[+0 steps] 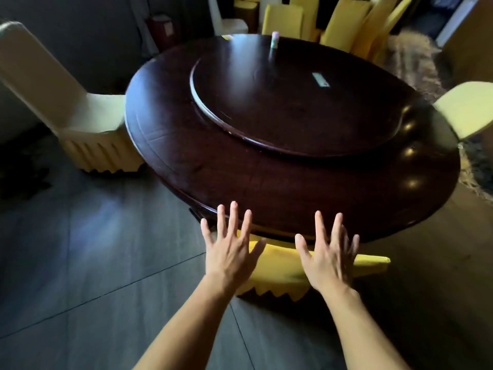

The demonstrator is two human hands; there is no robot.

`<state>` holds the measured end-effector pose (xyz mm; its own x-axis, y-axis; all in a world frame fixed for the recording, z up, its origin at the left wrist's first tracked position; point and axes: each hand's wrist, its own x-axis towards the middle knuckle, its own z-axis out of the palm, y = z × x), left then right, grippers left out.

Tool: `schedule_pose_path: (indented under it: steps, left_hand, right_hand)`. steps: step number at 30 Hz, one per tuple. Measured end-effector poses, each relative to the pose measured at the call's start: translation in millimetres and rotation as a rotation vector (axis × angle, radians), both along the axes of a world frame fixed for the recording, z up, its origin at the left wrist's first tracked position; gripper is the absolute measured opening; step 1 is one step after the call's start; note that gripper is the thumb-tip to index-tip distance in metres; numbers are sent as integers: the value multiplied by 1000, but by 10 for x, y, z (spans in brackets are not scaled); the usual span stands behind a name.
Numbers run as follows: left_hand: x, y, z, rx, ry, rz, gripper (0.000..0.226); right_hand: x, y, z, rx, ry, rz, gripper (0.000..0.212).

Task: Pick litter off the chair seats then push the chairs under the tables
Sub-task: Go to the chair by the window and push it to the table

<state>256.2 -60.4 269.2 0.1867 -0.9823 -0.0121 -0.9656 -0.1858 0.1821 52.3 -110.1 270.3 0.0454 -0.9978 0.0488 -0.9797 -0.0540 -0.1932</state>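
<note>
A yellow-covered chair (280, 268) stands right in front of me, its seat tucked under the near edge of the round dark wooden table (213, 166). My left hand (229, 249) and my right hand (328, 257) hover over the chair's back, fingers spread, holding nothing. Whether they touch the cover I cannot tell. The chair's seat is hidden under the table, and I see no litter on it.
A cream-covered chair (80, 113) sits at the table's left edge and another (469, 108) at the right. A turntable (293, 102) tops the table, with a small bottle (274, 40) and a small flat item (320, 80). Yellow chairs (344, 22) crowd the far side. Grey tiled floor lies to my left.
</note>
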Motion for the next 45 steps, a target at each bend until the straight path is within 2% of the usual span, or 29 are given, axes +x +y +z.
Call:
schedule_pose_path:
  steps: [7,13,17,24,32,39,45]
  left_hand:
    - [761,11,395,4,-37,97,81]
    - [1158,-106,454,-14,4,227,83]
    - [1491,-178,490,-80,6,278,84]
    - [2186,-243,660,-53,-39,594,79]
    - [3098,18,649,-26,-12,810,78]
    - [4396,285,585,18,25,879,78]
    - [5680,422,757,31,1,853,80]
  right_hand:
    - [782,-217,401,-86,-78,190,78]
    - [1348,-697,473,33,-14,355,84]
    - [1801,-1060,481,69,-35,464,80]
    - [2879,-1505,640,103,-30,685,83]
    - [4113,-1445,628,132,10,885,84]
    - [5471,-1305,623,107,22,932,84]
    - [6746,-1180,824,127,-54,829,84]
